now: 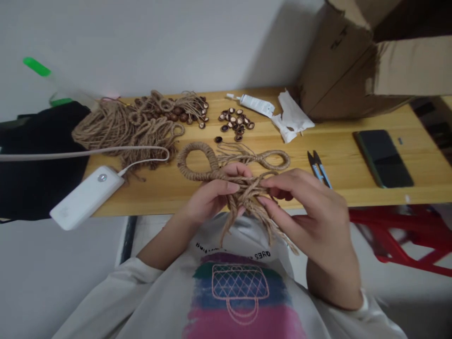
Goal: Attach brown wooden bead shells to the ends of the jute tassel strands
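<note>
A jute rope piece [247, 190] with a wrapped loop [181, 165] at its left end is held between my hands at the table's front edge. My left hand [215, 190] pinches the bundle just right of the loop, thumb on top. My right hand [307, 202] grips cords at the right side between thumb and fingers. Several loose cord ends hang over my shirt. Behind the piece lies a smaller looped cord [278, 153] on the table. Parts of the knotting are hidden by my fingers.
On the wooden table [335, 134] are a heap of jute cords [106, 125], halved brown nuts or beads [238, 121], a glue tube [257, 104], white tissue [294, 115], blue-handled thread snips [318, 169] and a phone [384, 157]. A white power bank [86, 197] with cable sits left; a cardboard box [335, 70] stands right.
</note>
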